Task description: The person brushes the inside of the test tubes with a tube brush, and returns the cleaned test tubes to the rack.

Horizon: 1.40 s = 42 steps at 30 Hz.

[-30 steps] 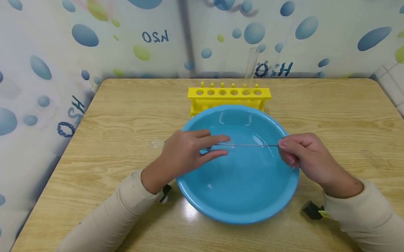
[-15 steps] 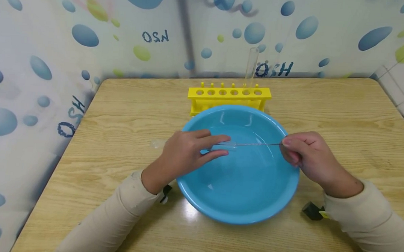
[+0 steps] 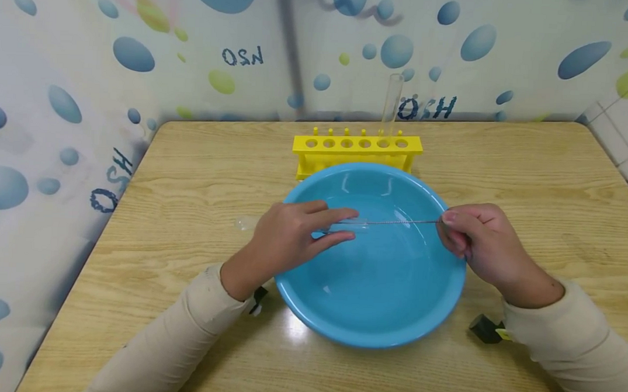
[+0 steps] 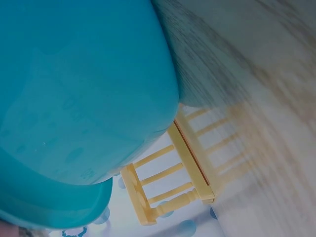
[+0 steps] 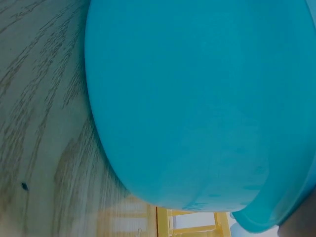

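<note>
Over the blue basin, my left hand grips a clear glass test tube lying roughly level. Its rounded end shows left of the hand and its mouth points right. A thin twisted-wire brush handle runs out of the mouth. The far end of that handle is pinched between thumb and forefinger of my right hand, above the basin's right rim. My left hand covers the middle of the tube, so the bristles cannot be made out. Both wrist views show mainly the basin's outer wall.
Behind the basin stands a yellow test tube rack with another clear test tube upright in it. All of this is on a wood-grain table. A patterned wall rises at the table's back edge.
My right hand has shifted slightly to the right and up, drawing the wire handle with it. The left hand and the tube stay nearly in place.
</note>
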Tool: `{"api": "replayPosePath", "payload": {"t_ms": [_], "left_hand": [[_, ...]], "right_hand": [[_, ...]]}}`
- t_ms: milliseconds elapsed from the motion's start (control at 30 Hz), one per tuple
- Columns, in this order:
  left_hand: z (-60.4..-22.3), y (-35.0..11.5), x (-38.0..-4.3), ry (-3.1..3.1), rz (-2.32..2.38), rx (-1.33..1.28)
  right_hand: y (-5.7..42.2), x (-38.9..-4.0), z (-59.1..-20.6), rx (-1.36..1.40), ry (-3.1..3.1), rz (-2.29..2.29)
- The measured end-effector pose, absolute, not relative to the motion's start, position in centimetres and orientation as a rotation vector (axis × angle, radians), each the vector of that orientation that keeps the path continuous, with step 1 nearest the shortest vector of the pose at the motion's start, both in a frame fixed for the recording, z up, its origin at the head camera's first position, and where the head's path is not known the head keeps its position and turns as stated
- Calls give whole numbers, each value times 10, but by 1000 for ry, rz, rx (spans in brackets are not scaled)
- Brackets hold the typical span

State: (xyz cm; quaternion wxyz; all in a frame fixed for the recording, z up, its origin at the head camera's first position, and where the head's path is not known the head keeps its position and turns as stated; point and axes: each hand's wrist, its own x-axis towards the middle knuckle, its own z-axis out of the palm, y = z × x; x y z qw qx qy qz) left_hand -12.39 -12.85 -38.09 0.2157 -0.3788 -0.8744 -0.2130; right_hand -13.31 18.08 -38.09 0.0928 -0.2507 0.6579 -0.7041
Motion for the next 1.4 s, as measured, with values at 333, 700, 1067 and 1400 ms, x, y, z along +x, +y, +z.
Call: {"api": "replayPosePath", "payload": {"t_ms": [333,700,1067,1400], "left_hand": [[-381,-129,-124,-2414,-582,-1043],[-381,-130,-124,-2419,-607,-1021],[-381,-129,-123,-2432,-613,-1003],[-383,-129,-124,-2426,-619,-1008]], "right_hand": [[181,-133,-383,-751,1895,-2148],[181,-134,-380,-776,1871,-2170],[183,-141,-386,-891,1550,-2339],[183,-143,-390,-956,1405,-2435]]}}
